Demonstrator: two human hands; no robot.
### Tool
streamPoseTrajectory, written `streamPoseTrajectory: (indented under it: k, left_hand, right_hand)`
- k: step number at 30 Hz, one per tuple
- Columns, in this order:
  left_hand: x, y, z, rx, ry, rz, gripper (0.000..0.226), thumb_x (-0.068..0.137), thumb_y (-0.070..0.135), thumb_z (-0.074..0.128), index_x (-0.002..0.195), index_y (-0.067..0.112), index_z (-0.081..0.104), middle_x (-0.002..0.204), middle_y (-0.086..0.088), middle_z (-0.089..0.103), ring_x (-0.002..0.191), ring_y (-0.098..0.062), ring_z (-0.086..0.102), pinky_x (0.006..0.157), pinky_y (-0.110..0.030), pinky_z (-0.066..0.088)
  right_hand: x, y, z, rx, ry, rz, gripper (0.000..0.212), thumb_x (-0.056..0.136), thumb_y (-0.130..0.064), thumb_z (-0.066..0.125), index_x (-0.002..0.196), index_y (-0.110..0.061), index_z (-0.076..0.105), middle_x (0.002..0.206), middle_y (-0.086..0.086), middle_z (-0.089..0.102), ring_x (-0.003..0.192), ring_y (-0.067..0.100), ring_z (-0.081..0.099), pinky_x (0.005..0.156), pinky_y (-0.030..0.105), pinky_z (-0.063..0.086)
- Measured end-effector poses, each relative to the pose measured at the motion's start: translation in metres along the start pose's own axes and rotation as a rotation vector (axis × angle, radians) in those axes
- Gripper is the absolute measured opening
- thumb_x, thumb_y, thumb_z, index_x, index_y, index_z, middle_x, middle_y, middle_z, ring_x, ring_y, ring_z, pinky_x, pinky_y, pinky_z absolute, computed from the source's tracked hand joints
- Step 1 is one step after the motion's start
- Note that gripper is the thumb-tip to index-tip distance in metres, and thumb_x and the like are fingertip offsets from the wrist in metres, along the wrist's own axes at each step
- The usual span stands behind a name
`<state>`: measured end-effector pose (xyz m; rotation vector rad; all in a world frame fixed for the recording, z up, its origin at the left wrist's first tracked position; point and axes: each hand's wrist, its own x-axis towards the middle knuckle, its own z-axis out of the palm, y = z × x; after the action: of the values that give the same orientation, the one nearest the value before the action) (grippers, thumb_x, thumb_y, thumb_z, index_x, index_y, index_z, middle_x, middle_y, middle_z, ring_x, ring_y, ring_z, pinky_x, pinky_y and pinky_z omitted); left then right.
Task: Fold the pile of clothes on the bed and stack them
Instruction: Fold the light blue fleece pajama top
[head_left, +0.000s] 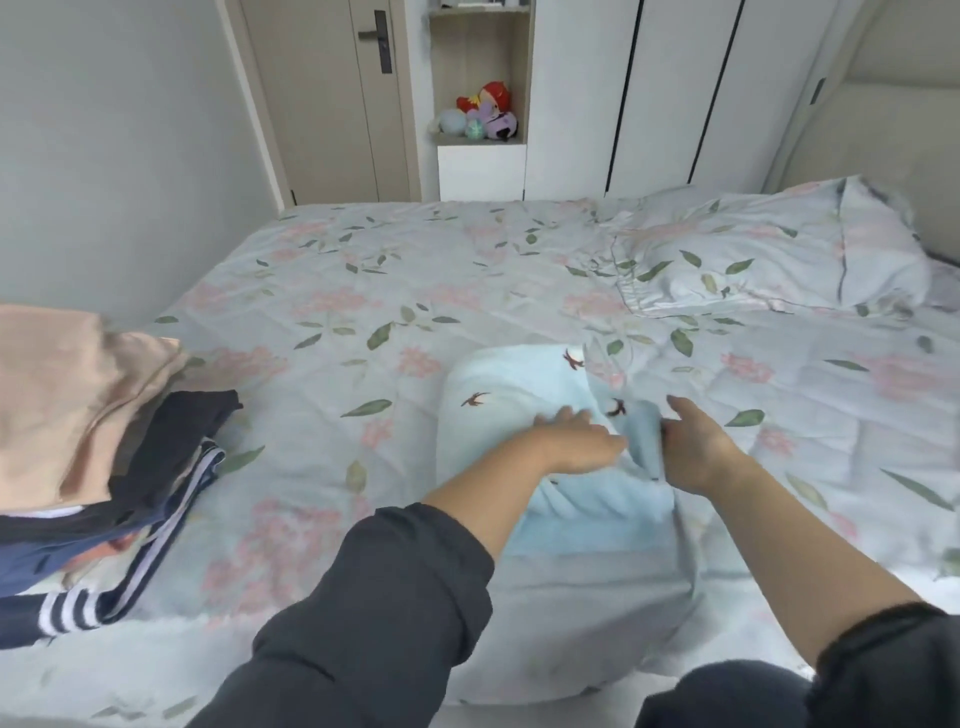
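A light blue garment (511, 387) with small dark bird prints lies on the floral bed cover (363, 291) in front of me. My left hand (576, 441) rests flat on its middle with the fingers stretched out. My right hand (693, 447) grips a raised fold of the blue cloth at the garment's right edge, thumb against the fabric. At the left edge of the bed sits a stack of clothes (88, 452): a beige piece on top, dark navy pieces and one with white stripes below.
A floral pillow (753, 254) lies at the back right by the headboard. Behind the bed are a door (332, 93), a shelf with plush toys (485, 111) and white wardrobe doors (670, 88). A grey wall runs along the left.
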<state>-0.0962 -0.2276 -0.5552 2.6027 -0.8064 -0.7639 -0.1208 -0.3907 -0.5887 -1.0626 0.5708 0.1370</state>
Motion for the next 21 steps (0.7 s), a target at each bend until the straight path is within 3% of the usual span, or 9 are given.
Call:
streamPoseTrajectory:
  k: [1, 3, 7, 9, 11, 14, 18, 19, 21]
  left_hand:
    - [0.005, -0.001, 0.007, 0.135, 0.011, 0.007, 0.051, 0.101, 0.040, 0.026, 0.147, 0.020, 0.033, 0.160, -0.005, 0.006, 0.147, -0.021, -0.002, 0.115, -0.049, 0.004]
    - [0.009, -0.004, 0.010, 0.225, 0.026, 0.029, 0.050, 0.099, 0.030, 0.033, 0.148, 0.020, 0.030, 0.160, -0.005, 0.006, 0.147, -0.020, -0.002, 0.115, -0.050, 0.002]
    - [-0.007, -0.021, -0.014, -0.088, 0.192, 0.187, 0.053, 0.091, 0.002, 0.044, 0.142, 0.016, 0.043, 0.149, -0.007, 0.039, 0.136, -0.021, 0.036, 0.105, -0.025, 0.031]
    - [-0.017, -0.041, -0.033, -0.100, 0.438, 0.248, 0.052, 0.087, -0.002, 0.050, 0.136, 0.015, 0.052, 0.145, -0.006, 0.046, 0.136, -0.021, 0.039, 0.106, -0.020, 0.027]
    - [-0.025, -0.065, -0.044, 0.039, 0.620, 0.151, 0.056, 0.089, 0.019, 0.060, 0.142, 0.024, 0.043, 0.154, 0.003, 0.032, 0.145, -0.017, 0.019, 0.116, -0.031, 0.013]
    - [-0.033, -0.087, -0.041, 0.052, 0.513, -0.134, 0.073, 0.092, 0.052, 0.050, 0.151, 0.035, 0.012, 0.160, 0.014, 0.001, 0.147, -0.011, -0.006, 0.117, -0.049, 0.003]
    - [-0.036, -0.089, -0.035, -0.270, 0.477, 0.001, 0.067, 0.095, 0.046, 0.050, 0.151, 0.032, 0.017, 0.159, 0.009, 0.013, 0.146, -0.007, 0.009, 0.119, -0.033, 0.011]
    - [-0.037, -0.087, -0.036, -0.323, 0.474, 0.038, 0.063, 0.096, 0.042, 0.049, 0.151, 0.031, 0.020, 0.159, 0.009, 0.016, 0.145, -0.007, 0.012, 0.118, -0.029, 0.012]
    - [-0.037, -0.081, -0.032, -0.292, 0.459, 0.083, 0.058, 0.098, 0.035, 0.048, 0.150, 0.030, 0.023, 0.157, 0.009, 0.021, 0.144, -0.006, 0.015, 0.117, -0.025, 0.014]
  right_hand:
    - [-0.001, 0.003, -0.002, -0.045, -0.013, 0.018, 0.048, 0.098, -0.043, 0.037, 0.103, 0.000, 0.059, 0.100, 0.018, 0.066, 0.090, 0.030, 0.062, 0.071, 0.038, 0.046]
    - [0.000, 0.006, 0.004, -0.084, -0.021, 0.002, 0.037, 0.098, -0.034, 0.046, 0.106, -0.002, 0.062, 0.097, 0.015, 0.069, 0.088, 0.028, 0.065, 0.070, 0.037, 0.049]
    - [0.009, 0.008, 0.019, -0.435, 0.198, -0.123, 0.010, 0.091, 0.003, 0.050, 0.092, -0.001, 0.059, 0.070, 0.007, 0.059, 0.062, 0.021, 0.057, 0.047, 0.013, 0.045]
    - [0.017, 0.008, 0.020, -0.455, 0.164, -0.154, 0.016, 0.094, 0.004, 0.043, 0.090, -0.005, 0.057, 0.079, 0.007, 0.055, 0.077, 0.024, 0.053, 0.064, 0.017, 0.044]
    - [0.020, 0.010, 0.021, -0.283, -0.007, -0.168, 0.032, 0.091, 0.013, 0.034, 0.105, -0.004, 0.058, 0.091, 0.011, 0.060, 0.081, 0.027, 0.058, 0.067, 0.029, 0.049]
    - [0.018, 0.000, 0.032, -0.037, -0.197, -0.174, 0.055, 0.082, 0.021, 0.026, 0.114, -0.009, 0.059, 0.093, 0.011, 0.070, 0.080, 0.025, 0.069, 0.060, 0.031, 0.057]
    - [0.035, -0.010, 0.041, 0.178, -0.293, -0.134, 0.054, 0.088, 0.014, 0.025, 0.110, -0.009, 0.069, 0.111, 0.019, 0.066, 0.095, 0.031, 0.068, 0.073, 0.040, 0.058]
    - [0.039, -0.007, 0.043, 0.124, -0.246, -0.110, 0.048, 0.091, 0.010, 0.027, 0.110, -0.007, 0.068, 0.114, 0.020, 0.064, 0.096, 0.031, 0.068, 0.073, 0.037, 0.058]
    - [0.043, 0.001, 0.041, -0.221, -0.029, -0.062, 0.035, 0.098, -0.004, 0.034, 0.126, 0.000, 0.055, 0.129, 0.022, 0.055, 0.114, 0.032, 0.060, 0.077, 0.032, 0.052]
